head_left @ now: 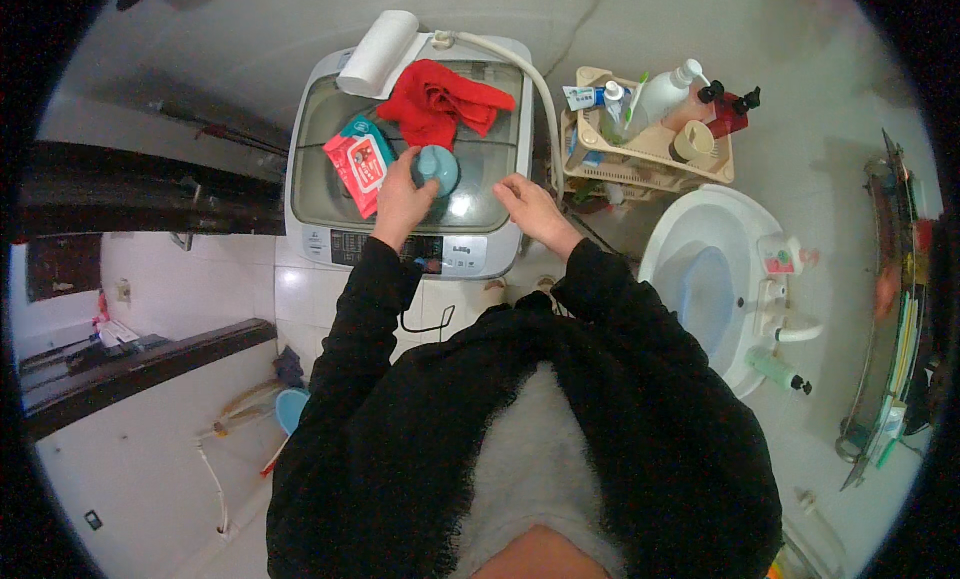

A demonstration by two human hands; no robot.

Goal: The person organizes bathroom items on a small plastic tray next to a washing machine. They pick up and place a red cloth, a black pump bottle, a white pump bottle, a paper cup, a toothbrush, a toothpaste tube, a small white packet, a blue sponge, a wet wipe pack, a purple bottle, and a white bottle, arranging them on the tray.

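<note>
My left hand [403,198] holds a light blue round bottle [444,175] at its side, thumb and fingers on either edge. From above, its top looks like a pump head. The bottle is over the lid of a top-loading washing machine [484,196]. Just left of that hand lie a red-pink pack of wipes [358,170] and a teal pack [369,131] partly under it. A crumpled red cloth [442,102] lies behind the bottle. My right hand [527,206] hovers by the lid's right edge, fingers curled; its palm is hidden and nothing shows in it.
A paper towel roll [380,52] lies at the machine's back left. A pale hose [541,83] runs down its right side. Beyond stands a beige plastic basket [637,162] of bottles. To my right is a white washbasin [660,226] holding a blue basin [705,301].
</note>
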